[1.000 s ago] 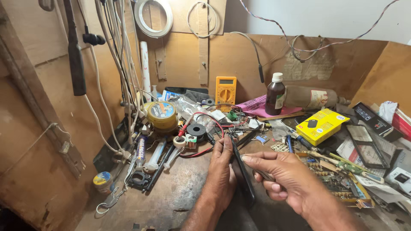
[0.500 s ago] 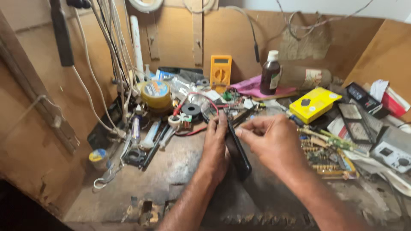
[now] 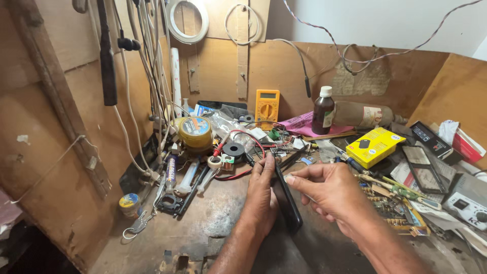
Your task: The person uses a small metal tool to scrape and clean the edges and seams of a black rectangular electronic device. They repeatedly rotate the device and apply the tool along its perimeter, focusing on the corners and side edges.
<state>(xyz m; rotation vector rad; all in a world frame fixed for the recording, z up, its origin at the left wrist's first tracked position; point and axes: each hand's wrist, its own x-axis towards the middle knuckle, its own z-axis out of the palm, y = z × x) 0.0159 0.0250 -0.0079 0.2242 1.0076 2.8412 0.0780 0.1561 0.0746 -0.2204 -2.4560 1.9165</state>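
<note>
Here, two hands work a black phone on a cluttered worktop (image 3: 167, 238).

The left hand (image 3: 262, 195) grips the black phone (image 3: 288, 203) on edge mid-worktop; the right hand (image 3: 327, 190) pinches its fingertips at the upper edge, beside red and black probe leads (image 3: 243, 147).

Two bare forearms are showing from the bottom edge, no sleeves reaching into view, nothing covering the wrists. Left hand (image 3: 263, 195) is wearing no glove, no ring, no watch or band that can be seen; back of hand is facing the camera, knuckles and tendons showing, fingers looking long and lean. Right hand (image 3: 329, 195) is also going bare, no jewellery visible, thumbnail (image 3: 289, 178) showing short and pale at the tip. Both forearms are showing light hair and veins. Elbows and upper arms are falling outside the view, so any clothing there cannot be told.
</note>
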